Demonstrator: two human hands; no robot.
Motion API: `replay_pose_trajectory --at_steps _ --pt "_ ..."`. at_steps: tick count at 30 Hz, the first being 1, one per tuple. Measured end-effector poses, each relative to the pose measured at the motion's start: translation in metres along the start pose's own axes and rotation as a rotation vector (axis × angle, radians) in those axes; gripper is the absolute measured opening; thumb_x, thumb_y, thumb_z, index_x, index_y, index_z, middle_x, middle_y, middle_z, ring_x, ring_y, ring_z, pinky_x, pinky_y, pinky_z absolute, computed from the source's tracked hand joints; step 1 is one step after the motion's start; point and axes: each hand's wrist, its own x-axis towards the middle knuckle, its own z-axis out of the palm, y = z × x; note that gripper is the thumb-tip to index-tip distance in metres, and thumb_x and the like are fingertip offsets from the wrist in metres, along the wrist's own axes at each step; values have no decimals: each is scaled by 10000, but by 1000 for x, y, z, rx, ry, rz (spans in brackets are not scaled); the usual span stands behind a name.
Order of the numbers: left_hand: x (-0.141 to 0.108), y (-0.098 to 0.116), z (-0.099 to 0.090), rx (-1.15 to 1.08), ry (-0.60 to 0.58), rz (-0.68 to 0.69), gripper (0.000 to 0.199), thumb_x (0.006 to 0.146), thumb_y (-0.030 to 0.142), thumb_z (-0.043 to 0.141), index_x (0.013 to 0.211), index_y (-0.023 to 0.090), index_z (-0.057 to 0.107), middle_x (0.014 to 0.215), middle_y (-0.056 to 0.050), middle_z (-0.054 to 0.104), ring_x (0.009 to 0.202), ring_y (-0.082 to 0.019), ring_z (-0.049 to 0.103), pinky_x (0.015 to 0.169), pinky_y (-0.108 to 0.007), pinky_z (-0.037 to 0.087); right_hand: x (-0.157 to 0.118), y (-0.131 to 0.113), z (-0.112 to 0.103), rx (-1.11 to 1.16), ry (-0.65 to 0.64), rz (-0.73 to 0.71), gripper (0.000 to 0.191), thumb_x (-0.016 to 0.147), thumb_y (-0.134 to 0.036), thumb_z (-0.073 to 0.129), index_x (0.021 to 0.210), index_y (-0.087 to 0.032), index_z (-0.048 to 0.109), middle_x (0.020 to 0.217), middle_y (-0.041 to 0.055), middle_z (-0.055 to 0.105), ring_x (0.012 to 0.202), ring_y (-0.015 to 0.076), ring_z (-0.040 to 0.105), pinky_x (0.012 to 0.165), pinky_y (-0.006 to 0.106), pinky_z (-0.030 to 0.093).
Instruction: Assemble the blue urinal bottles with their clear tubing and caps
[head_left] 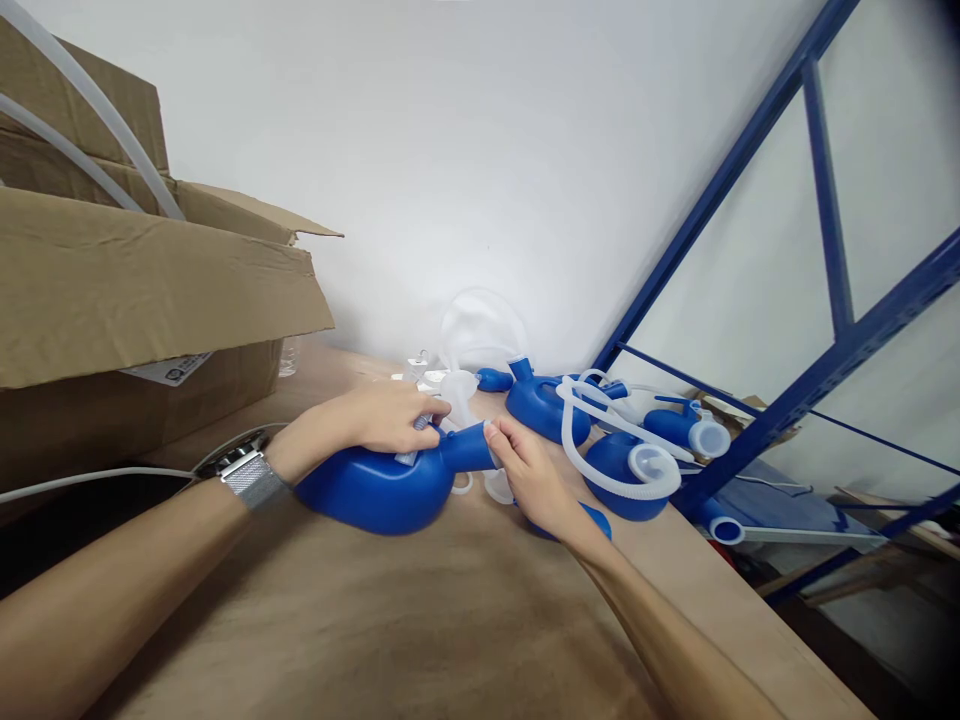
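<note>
A blue plastic urinal bottle (382, 495) lies on its side on the wooden table, its neck pointing right. My right hand (529, 475) grips the neck near its mouth, thumb on top. My left hand (394, 415), with a watch on the wrist, is over the bottle's handle side. Its fingers are closed around a small clear ribbed piece (424, 422), partly hidden by the fingers. Just behind the hands is a translucent round cap (459, 388). Under my right forearm lies another blue part (596, 520), mostly covered.
More blue bottles (544, 405) with white corrugated hoses (619, 485) crowd the back right of the table. An open cardboard box (157, 280) stands at left, tubes sticking out. A blue metal rack (720, 200) rises at right. A white wall closes the back.
</note>
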Motion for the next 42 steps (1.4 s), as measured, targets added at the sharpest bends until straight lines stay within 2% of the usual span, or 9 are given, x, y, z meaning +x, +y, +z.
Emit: replay_pose_trajectory --at_steps 12,14,16,19,24,28,31,35,42 --pt "-1 4 -2 15 31 19 229 873 370 540 969 246 707 873 -58 741 768 -253 654 632 -334 365 3 4 -4 80 -25 24 418 1028 -535 434 747 -233 369 725 -37 354 690 149 354 630 292 301" --pt "-1 8 -2 62 63 45 309 901 479 562 1026 244 721 963 -81 747 816 -272 670 644 -341 369 2 4 -6 88 -30 35 412 1024 -530 437 748 -231 376 733 -36 353 701 150 358 646 292 307" --pt "-1 12 -2 87 71 59 483 886 664 578 1088 251 726 1027 -96 742 845 -290 678 650 -344 371 1 4 -7 104 -36 30 403 1022 -524 440 750 -230 392 738 -35 365 710 151 368 654 292 312" --pt "0 15 -2 90 46 59 608 815 792 608 1099 268 730 999 -86 743 847 -293 680 649 -338 368 -2 3 -10 143 -62 18 387 1020 -513 438 757 -231 415 744 -34 384 713 151 383 661 290 320" --pt "1 14 0 65 3 50 509 827 727 641 1033 271 735 832 -56 731 813 -285 677 638 -337 360 -5 -10 -21 216 -162 70 280 946 -425 457 745 -232 429 745 -24 407 725 159 405 679 294 333" --pt "0 13 2 59 23 57 493 816 715 650 1009 269 730 843 -53 738 814 -288 680 638 -343 361 -8 -16 -29 222 -258 50 63 757 -257 538 777 -231 485 762 -23 466 734 158 434 674 284 355" --pt "-1 13 3 72 18 51 494 821 727 631 965 263 719 855 -60 746 798 -289 680 627 -345 358 -8 -12 -32 186 -287 12 134 684 -191 584 788 -228 508 792 -28 500 790 162 492 732 283 417" --pt "0 12 4 83 14 45 523 814 754 618 968 263 711 857 -69 750 785 -294 680 631 -346 370 -6 -7 -33 130 -295 -11 139 696 -171 606 800 -220 528 810 -30 524 818 162 538 776 292 452" --pt "0 8 7 11 61 63 495 775 736 659 934 273 734 841 -54 745 752 -265 672 641 -341 396 -1 -14 -35 80 -300 14 93 679 -166 603 741 -213 551 738 -31 540 731 148 525 715 289 450"
